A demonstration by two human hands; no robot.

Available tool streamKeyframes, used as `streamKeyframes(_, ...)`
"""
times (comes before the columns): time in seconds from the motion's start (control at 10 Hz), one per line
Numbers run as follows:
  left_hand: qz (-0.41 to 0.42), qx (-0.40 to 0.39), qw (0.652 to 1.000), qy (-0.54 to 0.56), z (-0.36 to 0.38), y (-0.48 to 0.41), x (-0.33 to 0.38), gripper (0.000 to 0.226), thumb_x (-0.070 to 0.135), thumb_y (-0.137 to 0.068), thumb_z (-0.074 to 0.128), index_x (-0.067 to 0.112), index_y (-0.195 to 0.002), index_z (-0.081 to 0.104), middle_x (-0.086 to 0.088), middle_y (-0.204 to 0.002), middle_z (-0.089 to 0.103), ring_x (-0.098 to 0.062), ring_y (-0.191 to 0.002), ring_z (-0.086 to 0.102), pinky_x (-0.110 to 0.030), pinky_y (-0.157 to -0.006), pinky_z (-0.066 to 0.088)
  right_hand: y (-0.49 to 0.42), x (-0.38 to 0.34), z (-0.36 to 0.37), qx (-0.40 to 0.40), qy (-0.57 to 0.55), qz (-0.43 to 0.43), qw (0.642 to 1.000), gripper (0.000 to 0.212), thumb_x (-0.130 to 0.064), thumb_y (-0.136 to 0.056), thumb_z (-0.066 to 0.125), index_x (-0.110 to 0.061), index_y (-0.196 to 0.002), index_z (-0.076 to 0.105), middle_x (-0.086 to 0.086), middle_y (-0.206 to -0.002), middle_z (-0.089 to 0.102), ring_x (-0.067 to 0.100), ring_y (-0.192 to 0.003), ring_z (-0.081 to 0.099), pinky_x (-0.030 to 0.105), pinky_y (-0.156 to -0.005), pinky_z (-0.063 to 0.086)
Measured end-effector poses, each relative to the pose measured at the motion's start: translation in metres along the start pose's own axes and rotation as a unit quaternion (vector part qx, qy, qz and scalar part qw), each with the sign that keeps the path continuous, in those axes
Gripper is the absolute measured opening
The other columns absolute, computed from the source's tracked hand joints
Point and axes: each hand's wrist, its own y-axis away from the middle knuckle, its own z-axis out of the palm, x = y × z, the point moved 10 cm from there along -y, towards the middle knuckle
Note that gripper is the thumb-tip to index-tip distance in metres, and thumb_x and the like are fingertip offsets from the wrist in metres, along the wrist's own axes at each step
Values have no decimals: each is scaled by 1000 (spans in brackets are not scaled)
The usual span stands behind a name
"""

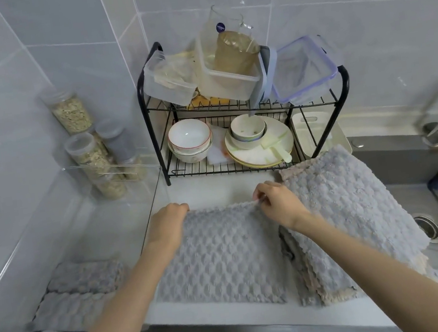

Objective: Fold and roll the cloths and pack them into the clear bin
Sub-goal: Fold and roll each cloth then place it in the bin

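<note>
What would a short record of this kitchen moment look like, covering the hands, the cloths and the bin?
left hand: grips the far left corner of the flat cloth
right hand: pinches its far right corner
cloth pile: right of the flat cloth, beside the sink
clear bin: left of the flat cloth, with bundled cloths at its near end
behind: dish rack with bowls and plates

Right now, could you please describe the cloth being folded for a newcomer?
Find the black dish rack. Just in front lies a grey textured cloth. Unlike the stack beside it, the left hand and right hand hold its far edge.
</note>
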Motion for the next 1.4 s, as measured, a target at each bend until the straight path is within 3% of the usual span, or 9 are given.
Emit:
streamKeyframes(0.2,33,-60,996,-55,32,37,12,51,-12,-71,60,11,-115,53,-6,-118,49,-23,-111,48,-28,-73,41,40,-7,46,-124,-36,-14,992,24,2,-73,55,-21,-77,53,-1,-83,55,12,-73,50,14,-61,35)
streamKeyframes(0.4,54,-25,995,-74,56,68,21,62,-5,-1,83,9,-59,67,-4,-56,58,-20,-50,58,-16,-31,36,84,-9,95,-217,-14,-14,976,35,-1,-72,55,-33,-66,44,-8,-77,56,9,-70,54,16,-62,42)
streamKeyframes(0.5,67,-30,993,-95,73,82,24,60,-1,2,84,11,-54,65,-4,-51,58,-18,-47,58,-17,-37,40,99,-12,111,-235,18,-29,971,26,-3,-72,54,-28,-73,48,-8,-83,54,13,-79,55,27,-70,46)
streamKeyframes(0.9,69,-74,983,-150,111,100,11,50,5,-14,89,9,-59,66,-7,-57,61,-23,-56,59,-26,-51,47,126,-22,129,-262,70,-56,961,19,-2,-79,48,-20,-85,47,-10,-94,44,12,-81,43,16,-52,24)
streamKeyframes(1.0,56,-143,976,-152,99,110,16,47,3,-61,78,3,-105,61,-13,-102,65,-27,-98,60,-32,-79,50,129,-21,126,-274,76,-47,958,18,-8,-77,49,-19,-91,54,-12,-94,48,13,-88,49,19,-58,30)
streamKeyframes(1.1,66,-214,965,-139,109,116,19,64,0,-78,61,5,-135,33,-13,-135,39,-28,-125,38,-33,-101,36,120,-24,113,-264,118,-16,957,16,-30,-80,52,-27,-94,60,-12,-103,62,13,-100,57,26,-77,43)
streamKeyframes(1.2,82,-197,976,-51,86,109,38,51,4,-80,54,9,-128,38,-10,-129,39,-24,-118,38,-32,-95,39,98,-31,96,-151,122,-4,981,21,-27,-87,47,-22,-104,59,-4,-110,60,19,-110,52,33,-85,48)
streamKeyframes(1.3,80,-54,994,44,59,92,54,41,5,-85,50,11,-125,42,-5,-128,39,-23,-119,39,-32,-96,36,87,-39,99,-60,112,2,992,39,-14,-90,44,-12,-129,51,2,-131,50,22,-125,40,34,-96,43)
streamKeyframes(1.4,47,7,994,103,70,80,58,59,6,-90,48,7,-145,28,-4,-153,24,-30,-141,23,-37,-115,22,84,-46,125,-52,95,14,994,56,-12,-94,28,-8,-150,21,6,-156,22,22,-146,11,33,-119,11)
